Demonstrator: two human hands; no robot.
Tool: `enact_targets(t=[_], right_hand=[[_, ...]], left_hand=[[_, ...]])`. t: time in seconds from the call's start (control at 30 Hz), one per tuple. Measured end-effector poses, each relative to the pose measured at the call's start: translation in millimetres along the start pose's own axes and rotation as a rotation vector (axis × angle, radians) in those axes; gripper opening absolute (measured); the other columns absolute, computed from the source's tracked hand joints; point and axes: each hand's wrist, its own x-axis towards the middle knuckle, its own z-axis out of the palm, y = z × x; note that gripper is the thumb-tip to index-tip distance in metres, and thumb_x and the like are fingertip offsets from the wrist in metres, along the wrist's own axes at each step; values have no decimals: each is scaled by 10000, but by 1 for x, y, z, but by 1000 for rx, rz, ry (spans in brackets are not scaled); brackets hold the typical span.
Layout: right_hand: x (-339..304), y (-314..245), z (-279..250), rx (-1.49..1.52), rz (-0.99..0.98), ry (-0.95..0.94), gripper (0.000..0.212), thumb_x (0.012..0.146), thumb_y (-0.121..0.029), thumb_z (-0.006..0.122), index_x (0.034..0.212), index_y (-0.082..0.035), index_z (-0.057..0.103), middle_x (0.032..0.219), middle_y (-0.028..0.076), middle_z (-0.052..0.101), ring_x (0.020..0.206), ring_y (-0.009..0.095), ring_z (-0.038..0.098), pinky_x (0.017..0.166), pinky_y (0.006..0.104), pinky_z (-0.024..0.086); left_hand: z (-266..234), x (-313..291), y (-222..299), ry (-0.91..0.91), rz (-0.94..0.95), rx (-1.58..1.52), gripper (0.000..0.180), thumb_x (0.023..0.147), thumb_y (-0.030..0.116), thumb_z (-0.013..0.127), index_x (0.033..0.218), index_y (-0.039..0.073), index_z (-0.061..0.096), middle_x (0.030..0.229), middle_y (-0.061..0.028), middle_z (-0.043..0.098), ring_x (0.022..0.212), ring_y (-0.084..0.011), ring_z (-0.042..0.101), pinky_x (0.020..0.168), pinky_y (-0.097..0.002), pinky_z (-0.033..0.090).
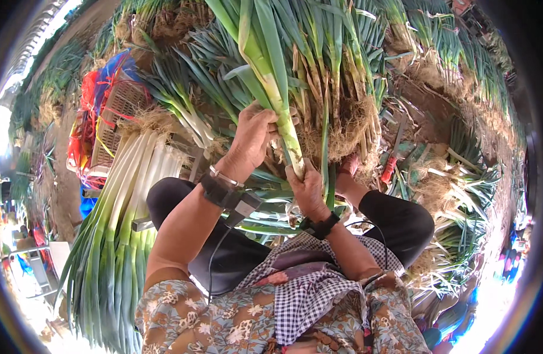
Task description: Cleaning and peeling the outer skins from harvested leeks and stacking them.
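A thick leek [273, 91] slants up and away in front of me, its green leaves pointing to the far side. My left hand [253, 135] is closed around its pale stem. Lower down, my right hand [311, 192] grips the stem's near end, thumb along it. A long narrow green leaf [325, 133] hangs beside my right hand; whether the fingers also hold it is hidden. Just beyond stands a dense bundle of leeks with brown, dry outer leaves and tangled roots [336, 138].
Pale, clean-stemmed leeks [115, 218] lie piled at my left. Behind them is a plastic crate [122, 106] with red and blue plastic strips. A red-handled tool [389, 169] lies right of my foot. Rooted leeks [436, 189] heap at the right; more bundles line the back.
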Motion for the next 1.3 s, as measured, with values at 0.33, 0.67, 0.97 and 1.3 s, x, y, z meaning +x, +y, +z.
enact_targets(t=[0.33,0.67,0.97,1.3], right_hand=[[1,-24,-24,813,335,-614,212,909,-226,649,908,-40,548,580,-20,446,441,60,373,404,213,290],[-20,-48,-29,951,479,-938,297,869,-271,692,798,-47,511,540,-23,387,424,79,368,380,232,292],[-21,-58,-27,952,468,-889,277,869,-249,691,848,-24,530,515,-26,370,399,76,350,360,241,267],[-7,-41,-2,461,202,-367,124,939,-150,617,902,-36,584,584,-54,489,445,28,426,390,206,324]], left_hand=[[5,-8,1,-150,96,-217,308,939,169,529,1112,-85,554,969,-184,675,828,-283,698,812,-429,584],[-12,-15,-32,-665,-97,559,173,856,159,714,890,38,596,802,-36,641,742,-127,624,661,-274,501],[-30,-33,-82,-532,139,936,292,848,289,572,1082,114,586,928,-111,657,835,-324,664,690,-406,530],[4,1,63,-80,543,92,308,879,153,688,1148,33,597,1013,-26,640,890,-121,618,826,-264,522]])
